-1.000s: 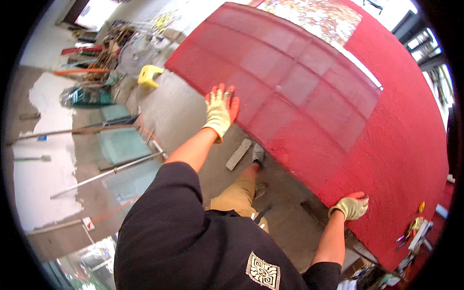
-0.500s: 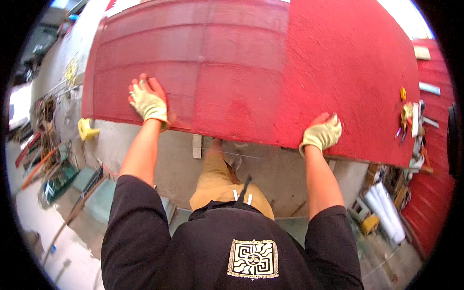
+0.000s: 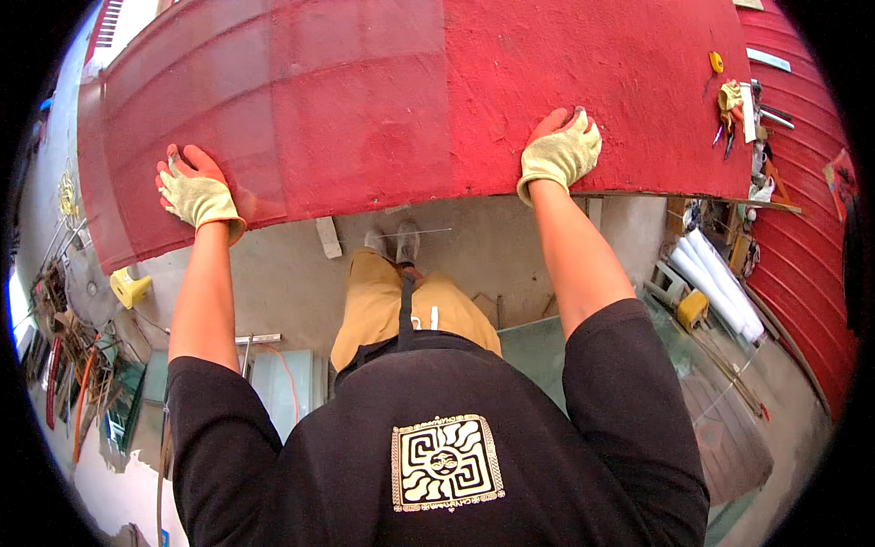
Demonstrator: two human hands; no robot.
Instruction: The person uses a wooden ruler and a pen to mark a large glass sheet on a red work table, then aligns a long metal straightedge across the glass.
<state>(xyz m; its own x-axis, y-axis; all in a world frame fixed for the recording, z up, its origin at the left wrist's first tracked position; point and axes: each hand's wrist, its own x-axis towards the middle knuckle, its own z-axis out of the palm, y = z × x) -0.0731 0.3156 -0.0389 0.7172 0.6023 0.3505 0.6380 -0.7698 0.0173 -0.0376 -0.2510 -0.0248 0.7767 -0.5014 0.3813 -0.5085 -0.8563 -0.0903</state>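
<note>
Head cam: left hand point(image 3: 196, 190) at 9 o'clock and right hand point(image 3: 561, 150) at 1, gloved palms spread flat, probably steadying a glass pane point(image 3: 273, 109) on the red table point(image 3: 602, 82).

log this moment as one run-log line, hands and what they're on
left hand: gloved, flat on clear glass sheet | right hand: gloved, gripping near edge of red-covered table | glass lies on table, overhanging left
</note>
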